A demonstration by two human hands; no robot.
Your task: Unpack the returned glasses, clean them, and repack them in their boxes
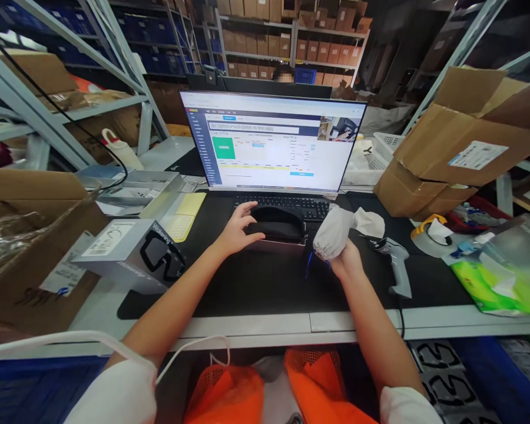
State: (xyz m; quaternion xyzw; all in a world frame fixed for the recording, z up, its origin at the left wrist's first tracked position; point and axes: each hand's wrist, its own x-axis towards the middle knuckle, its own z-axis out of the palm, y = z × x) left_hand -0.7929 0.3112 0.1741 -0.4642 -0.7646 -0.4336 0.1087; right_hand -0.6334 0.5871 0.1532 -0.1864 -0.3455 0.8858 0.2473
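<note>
My left hand rests on a black glasses case that lies on the black desk mat in front of the keyboard; its fingers curl around the case's left end. My right hand is closed on a grey-white cloth pouch, held upright just right of the case, with a blue cord hanging below it. A white crumpled cloth lies behind the pouch.
A monitor stands behind the keyboard. A grey goggles box lies at left beside an open carton. A barcode scanner lies at right, near cardboard boxes and a green packet. A person sits behind the monitor.
</note>
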